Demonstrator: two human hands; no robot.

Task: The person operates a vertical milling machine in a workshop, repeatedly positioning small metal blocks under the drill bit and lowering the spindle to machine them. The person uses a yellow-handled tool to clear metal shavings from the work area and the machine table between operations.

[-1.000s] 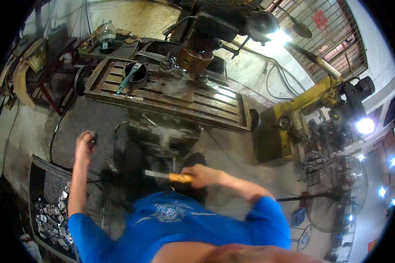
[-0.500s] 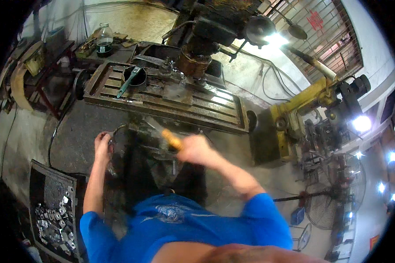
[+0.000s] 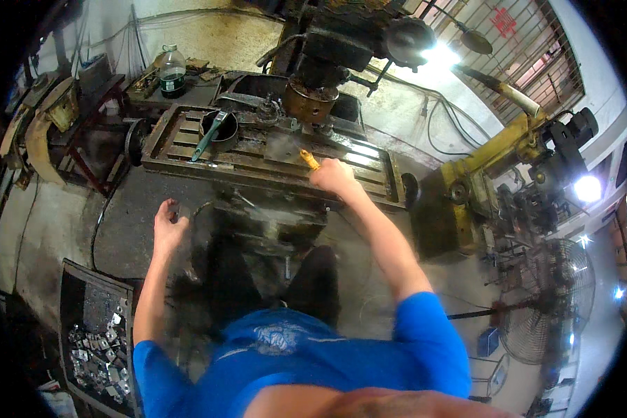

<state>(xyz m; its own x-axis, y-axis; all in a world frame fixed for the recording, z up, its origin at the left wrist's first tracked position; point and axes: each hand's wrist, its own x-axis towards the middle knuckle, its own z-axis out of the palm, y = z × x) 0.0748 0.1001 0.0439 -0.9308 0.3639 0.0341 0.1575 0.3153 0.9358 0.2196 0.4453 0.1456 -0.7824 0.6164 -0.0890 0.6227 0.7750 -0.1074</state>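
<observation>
In front of you stands a dark machine [image 3: 334, 45], its long slotted table [image 3: 223, 173] running crosswise beneath the spindle. To your right is a yellow machine [image 3: 470, 167], with a wire-caged fan [image 3: 547, 306] nearer to you. Low on your left sits a dark metal bin [image 3: 96, 272] with small metal pieces [image 3: 101, 359] heaped in it.

Beyond the left end of the table is a clear bottle [image 3: 172, 73] with dark liquid low in it. A round black pot [image 3: 224, 144] stands on the table's left part.

Your right hand [image 3: 334, 175] is over the front of the table, fingers clamped around a yellow-handled tool. Your left hand [image 3: 168, 217] is in front of the table, near its left end; its fingers are bent, but I cannot tell whether they grip anything. A green-handled brush [image 3: 209, 136] slants across the pot. The yellow-handled tool [image 3: 309, 159] points up and left over the slots.
</observation>
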